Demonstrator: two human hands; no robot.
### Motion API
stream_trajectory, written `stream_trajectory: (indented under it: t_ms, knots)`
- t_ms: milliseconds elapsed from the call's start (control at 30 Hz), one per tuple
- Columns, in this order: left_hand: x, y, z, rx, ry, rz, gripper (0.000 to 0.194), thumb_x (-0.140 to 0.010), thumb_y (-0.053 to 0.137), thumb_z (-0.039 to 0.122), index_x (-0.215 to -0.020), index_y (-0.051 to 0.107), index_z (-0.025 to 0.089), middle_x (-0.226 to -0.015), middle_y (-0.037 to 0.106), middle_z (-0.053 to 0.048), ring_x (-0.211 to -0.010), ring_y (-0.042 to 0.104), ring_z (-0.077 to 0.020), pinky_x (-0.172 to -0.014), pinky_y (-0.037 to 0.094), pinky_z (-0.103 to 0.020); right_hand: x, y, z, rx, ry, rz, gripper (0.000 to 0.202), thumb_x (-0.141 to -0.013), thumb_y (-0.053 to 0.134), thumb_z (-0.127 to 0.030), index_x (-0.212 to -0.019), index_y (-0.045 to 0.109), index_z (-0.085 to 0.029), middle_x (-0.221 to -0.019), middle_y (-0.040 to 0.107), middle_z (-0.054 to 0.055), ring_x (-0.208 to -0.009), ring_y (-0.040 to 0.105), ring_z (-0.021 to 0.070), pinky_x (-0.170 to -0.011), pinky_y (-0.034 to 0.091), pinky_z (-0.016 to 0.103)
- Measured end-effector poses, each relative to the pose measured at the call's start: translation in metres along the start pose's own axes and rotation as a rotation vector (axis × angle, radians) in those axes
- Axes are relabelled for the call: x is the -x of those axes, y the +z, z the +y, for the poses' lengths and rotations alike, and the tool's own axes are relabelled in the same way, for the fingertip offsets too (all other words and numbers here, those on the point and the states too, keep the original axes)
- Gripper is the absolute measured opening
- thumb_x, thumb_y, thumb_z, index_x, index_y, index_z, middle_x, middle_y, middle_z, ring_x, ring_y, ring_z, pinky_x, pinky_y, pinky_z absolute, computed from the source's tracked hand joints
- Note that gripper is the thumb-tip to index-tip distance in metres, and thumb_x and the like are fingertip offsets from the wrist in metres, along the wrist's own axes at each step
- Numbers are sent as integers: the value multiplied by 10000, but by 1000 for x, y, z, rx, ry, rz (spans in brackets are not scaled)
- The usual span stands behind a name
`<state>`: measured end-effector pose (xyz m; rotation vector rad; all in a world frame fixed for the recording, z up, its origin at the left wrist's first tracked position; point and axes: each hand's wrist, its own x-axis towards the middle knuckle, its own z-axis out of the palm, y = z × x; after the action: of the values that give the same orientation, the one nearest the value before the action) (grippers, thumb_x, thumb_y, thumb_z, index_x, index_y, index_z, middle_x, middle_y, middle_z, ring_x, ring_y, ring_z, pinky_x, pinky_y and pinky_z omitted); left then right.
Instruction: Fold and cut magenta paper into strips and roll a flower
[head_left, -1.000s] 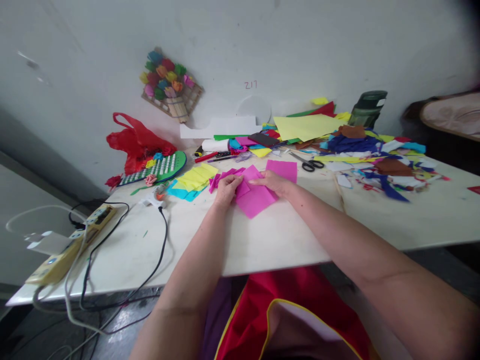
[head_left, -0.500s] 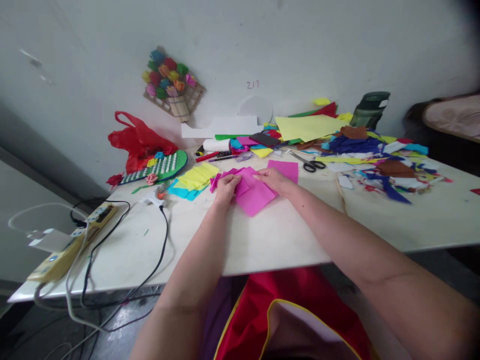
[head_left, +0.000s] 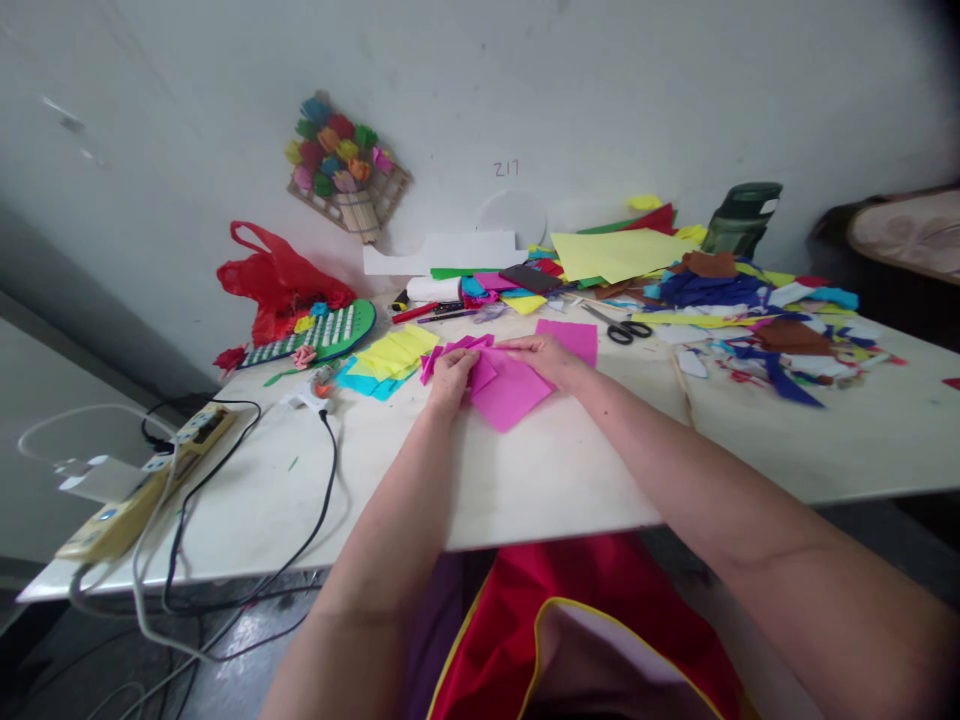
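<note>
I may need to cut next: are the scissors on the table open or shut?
Shut: the scissors lie flat with both blades together in one line.

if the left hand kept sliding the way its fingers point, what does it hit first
The left hand points up and slightly right, away from the person. First come the small folded pink pieces right at its fingers; beyond those probably the pens, though depth is hard to judge.
</note>
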<state>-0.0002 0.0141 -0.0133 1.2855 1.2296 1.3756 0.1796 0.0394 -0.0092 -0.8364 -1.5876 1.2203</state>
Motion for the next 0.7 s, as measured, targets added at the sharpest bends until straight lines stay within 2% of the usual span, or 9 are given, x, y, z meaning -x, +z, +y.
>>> stream_trajectory:
  t_ms: [167, 433, 700]
  knots:
    - [-1, -1, -1, -17, 3, -11, 243, -688, 627, 375, -592, 548, 166, -463, 416, 38, -406, 338, -65, -411, 217, -238, 1, -1, 0, 3, -7, -38, 220, -697, 651, -221, -901, 731, -235, -1004, 708, 14, -1005, 615, 156, -941, 435, 323]
    - [-3, -2, -4, -14, 20, -12, 227, -667, 646, 373, -621, 574, 163, -501, 494, 18, -439, 399, -81, -422, 258, -231, 2, 1, -4, 25, 26, -22, 187, -670, 631, -133, -794, 741, -221, -869, 723, 7, -899, 635, 151, -889, 461, 314]
    - [-3, -2, -3, -27, 22, -46, 274, -679, 650, 412, -621, 562, 159, -490, 482, 17, -429, 382, -78, -409, 244, -230, -2, -3, 7, 72, -9, -43, 171, -672, 615, -134, -756, 740, -218, -801, 714, -2, -859, 633, 145, -878, 455, 295]
